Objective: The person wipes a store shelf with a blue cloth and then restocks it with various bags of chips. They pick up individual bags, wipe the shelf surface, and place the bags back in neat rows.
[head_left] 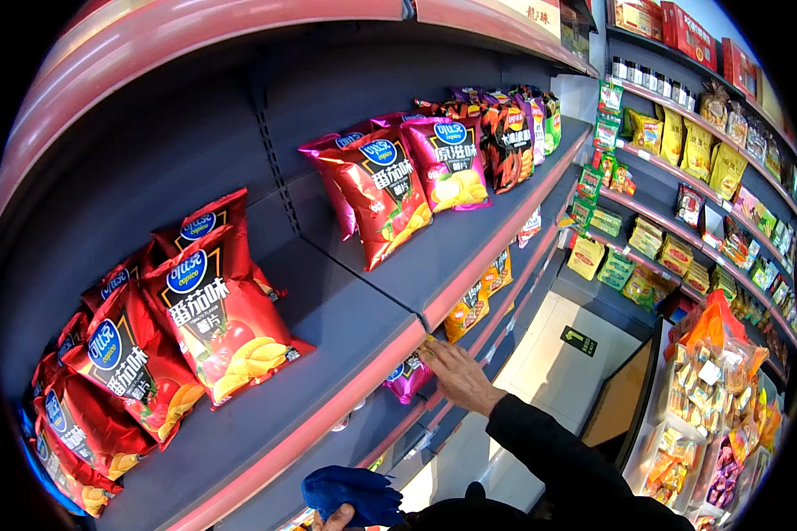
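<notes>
We have the blue cloth (350, 487) pinched in our left hand (335, 518), below the pink front edge (328, 408) of the shelf (350, 319); our right hand (460, 376) is at that edge by the joint, and whether it grips anything we cannot tell. We judge this to be wiping, paused; the next stroke would call for lifting the cloth over the edge, clear of the red chip bags (221, 310).

Blue cloth (352, 491) was bunched and crumpled, ragged along its right end, held in the left hand (334, 519) at the bottom of view. Shelf (341, 305) was dark grey with a glossy pinkish-red front rim (356, 382); a seam split its two sections near the right hand (459, 376).
</notes>
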